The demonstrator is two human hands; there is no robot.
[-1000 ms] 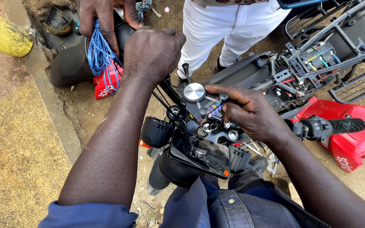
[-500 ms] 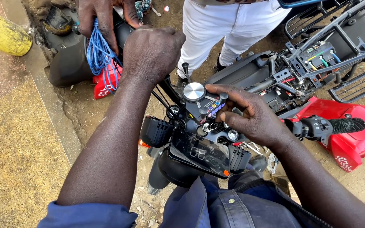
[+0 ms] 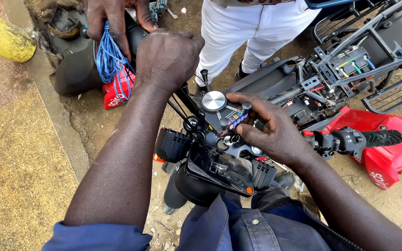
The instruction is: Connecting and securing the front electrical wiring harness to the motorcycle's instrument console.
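My left hand point(image 3: 168, 56) is a closed fist around the left end of a motorcycle's handlebar, which is hidden under the fist; black cables run out from beneath it. My right hand point(image 3: 268, 132) rests on the middle of the handlebar clamp, with thumb and fingertips pinching a small connector with coloured pins point(image 3: 235, 119). Just left of those fingers sits a round silver cap point(image 3: 214, 101). Below the clamp is the dark instrument display point(image 3: 219, 168). The right handlebar grip point(image 3: 381, 137) sticks out past my right wrist.
Another person in white trousers point(image 3: 252, 32) stands just beyond the handlebar; their hand point(image 3: 110, 18) holds a bundle of blue cord point(image 3: 109, 60). A red body panel point(image 3: 389, 155) lies on the dirt at right, below the stripped motorcycle frame point(image 3: 350, 60). A yellow cylinder point(image 3: 3, 37) lies at the top left.
My right fingers have shifted slightly on the connector. My left fist stays on the handlebar end, and the other person's hand still holds the blue cord.
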